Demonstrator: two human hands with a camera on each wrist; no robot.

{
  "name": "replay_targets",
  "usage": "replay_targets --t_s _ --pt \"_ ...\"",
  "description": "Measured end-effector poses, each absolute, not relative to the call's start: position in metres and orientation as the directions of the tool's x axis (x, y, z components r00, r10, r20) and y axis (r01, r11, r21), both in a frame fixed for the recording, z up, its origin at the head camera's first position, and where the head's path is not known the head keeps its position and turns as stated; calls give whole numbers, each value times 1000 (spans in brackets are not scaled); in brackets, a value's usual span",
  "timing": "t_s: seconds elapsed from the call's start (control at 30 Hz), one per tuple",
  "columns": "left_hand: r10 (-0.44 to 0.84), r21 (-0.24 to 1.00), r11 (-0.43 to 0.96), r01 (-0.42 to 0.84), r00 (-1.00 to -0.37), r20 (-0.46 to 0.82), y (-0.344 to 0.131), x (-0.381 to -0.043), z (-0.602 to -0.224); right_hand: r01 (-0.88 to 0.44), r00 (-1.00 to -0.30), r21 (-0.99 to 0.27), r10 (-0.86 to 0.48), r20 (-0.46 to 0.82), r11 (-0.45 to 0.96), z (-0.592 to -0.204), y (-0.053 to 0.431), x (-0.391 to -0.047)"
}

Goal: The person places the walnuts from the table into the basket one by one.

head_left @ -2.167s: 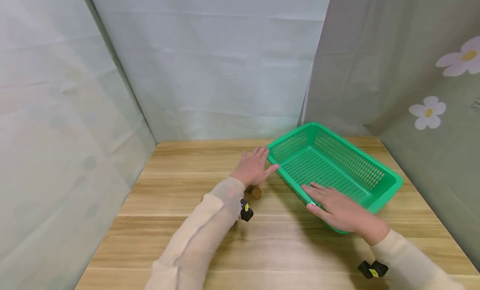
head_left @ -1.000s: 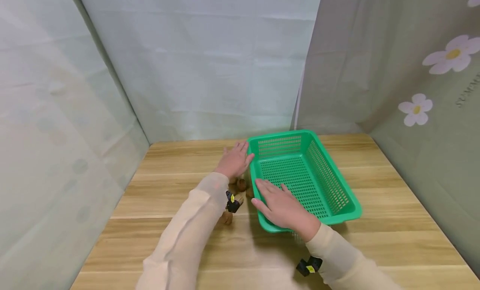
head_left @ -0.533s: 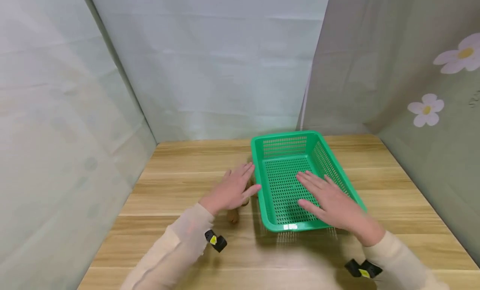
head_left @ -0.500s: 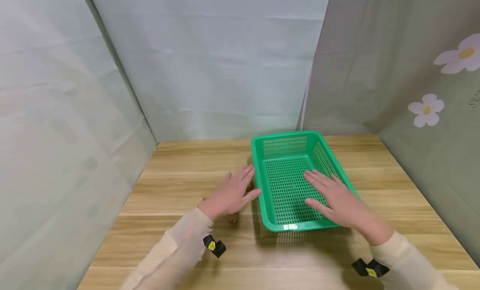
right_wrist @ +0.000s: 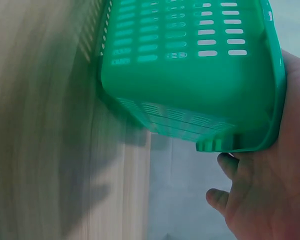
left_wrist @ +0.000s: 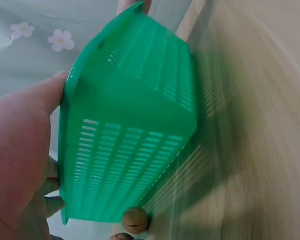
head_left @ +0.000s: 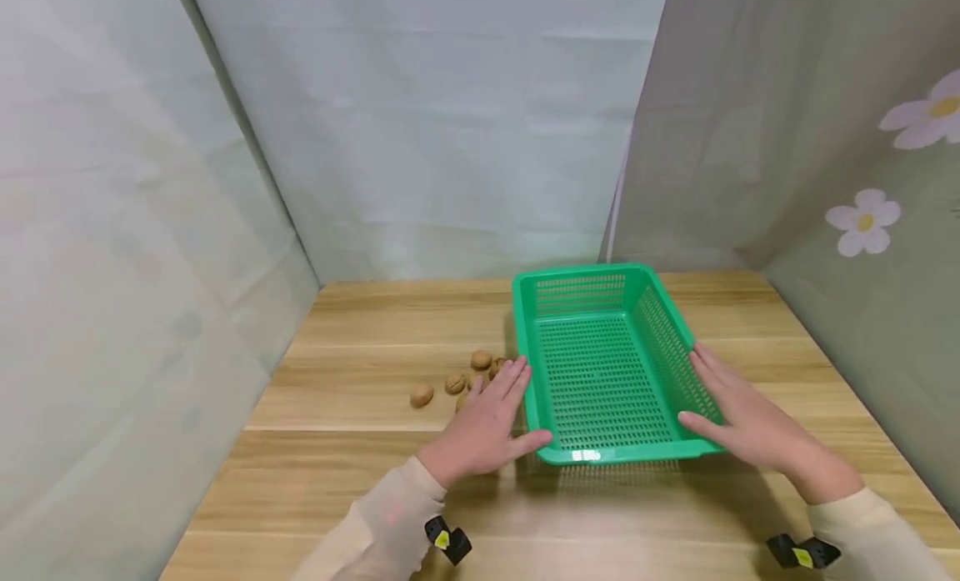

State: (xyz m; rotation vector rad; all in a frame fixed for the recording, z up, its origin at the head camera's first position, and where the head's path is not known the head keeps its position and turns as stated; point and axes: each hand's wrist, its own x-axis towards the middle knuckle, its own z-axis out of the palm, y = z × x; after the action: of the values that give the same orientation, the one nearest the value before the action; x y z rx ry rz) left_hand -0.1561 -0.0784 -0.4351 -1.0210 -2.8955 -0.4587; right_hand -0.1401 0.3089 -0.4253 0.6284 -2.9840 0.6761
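Observation:
A green plastic basket (head_left: pixel 600 458) with slotted walls stands on the wooden table. My left hand (head_left: pixel 480 423) lies along its left rim, fingers straight, thumb stretched over the near left corner. The left wrist view has that thumb (left_wrist: pixel 52 90) right at the rim. On the opposite side my right hand (head_left: pixel 753 418) rests at the right rim with straight fingers. In the right wrist view the palm (right_wrist: pixel 292 165) is close against the rim. Left of the basket lie several walnuts (head_left: pixel 455 383), some partly hidden by my left hand. One walnut (left_wrist: pixel 135 220) sits beside the basket's wall.
The wooden table (head_left: pixel 315 481) runs back to a pale cloth wall (head_left: pixel 465 147). Another cloth (head_left: pixel 112 272) hangs at the left, and a flowered one (head_left: pixel 810 131) at the right. A small black tracker (head_left: pixel 447 541) is on each wrist.
The basket has shifted left and turned straighter. My right hand has crossed from its left rim to its right rim. My left hand has moved nearer me along the left rim, uncovering walnuts.

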Motion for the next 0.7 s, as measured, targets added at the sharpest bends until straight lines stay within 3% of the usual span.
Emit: replay_targets --t_s 0.7 --pt "580 313 744 590 -803 135 -60 -156 -438 -431 -902 -407 -394 176 805 -432 324 -128"
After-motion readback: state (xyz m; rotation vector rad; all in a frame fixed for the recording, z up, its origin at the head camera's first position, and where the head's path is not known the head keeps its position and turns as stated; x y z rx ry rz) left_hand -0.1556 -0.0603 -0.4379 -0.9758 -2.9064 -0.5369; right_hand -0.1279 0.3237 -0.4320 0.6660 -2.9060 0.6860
